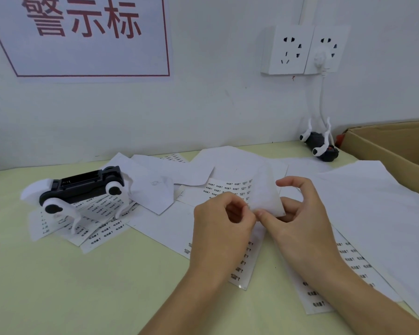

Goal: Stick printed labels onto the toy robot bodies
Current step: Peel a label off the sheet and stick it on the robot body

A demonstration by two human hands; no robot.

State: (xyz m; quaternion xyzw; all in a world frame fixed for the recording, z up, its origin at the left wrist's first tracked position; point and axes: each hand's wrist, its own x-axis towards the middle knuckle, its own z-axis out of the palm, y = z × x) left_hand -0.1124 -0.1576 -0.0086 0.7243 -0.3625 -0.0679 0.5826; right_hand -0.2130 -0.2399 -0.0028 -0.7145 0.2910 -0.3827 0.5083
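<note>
A black-and-white toy robot body (82,187) lies belly-up on label sheets at the left of the table. A second toy robot (321,146) lies upside down by the wall at the back right. In the middle, my left hand (218,226) and my right hand (300,213) both pinch a curled label sheet (264,197) printed with rows of small black labels. The fingertips of both hands meet at its lower edge, where I cannot tell whether a label is lifted.
Several label sheets and blank backing papers (373,201) cover the pale green table (82,286). A cardboard box (397,146) stands at the right edge. Wall sockets (300,49) with a white cable (322,97) hang behind.
</note>
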